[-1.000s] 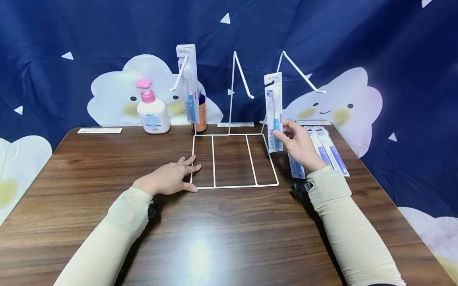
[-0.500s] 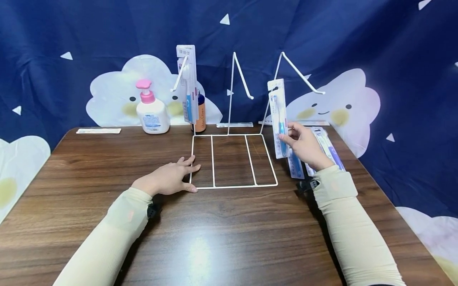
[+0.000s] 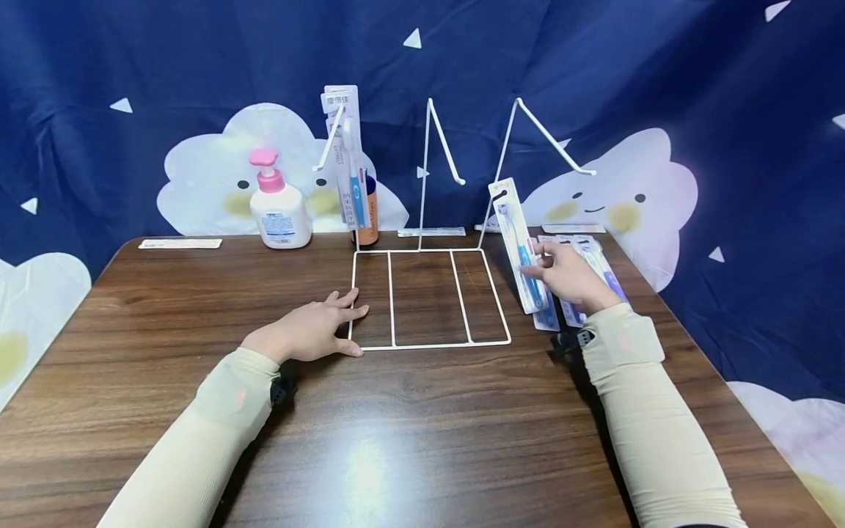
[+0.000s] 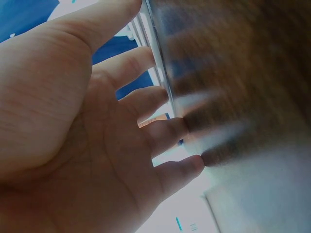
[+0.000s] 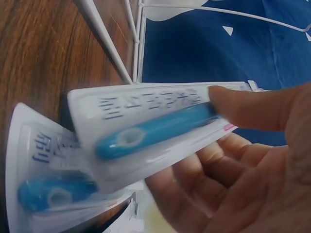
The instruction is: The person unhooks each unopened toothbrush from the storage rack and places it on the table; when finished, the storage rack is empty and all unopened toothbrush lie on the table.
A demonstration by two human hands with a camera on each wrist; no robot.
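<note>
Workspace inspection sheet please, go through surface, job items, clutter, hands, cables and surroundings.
Surface: dark wood-grain table.
Job's things: white wire rack with three hooks; one packaged toothbrush hangs on the left hook, the other two hooks are bare. More toothbrush packs lie flat right of the rack.
Clutter: pink-capped pump bottle, an orange bottle behind the hanging pack, flat white strips along the back edge.
Hands: left hand rests flat at the rack's front left corner; right hand pinches a tilted toothbrush pack beside the rack.
Cables: nothing seen.
Surroundings: blue cloud-print backdrop.
</note>
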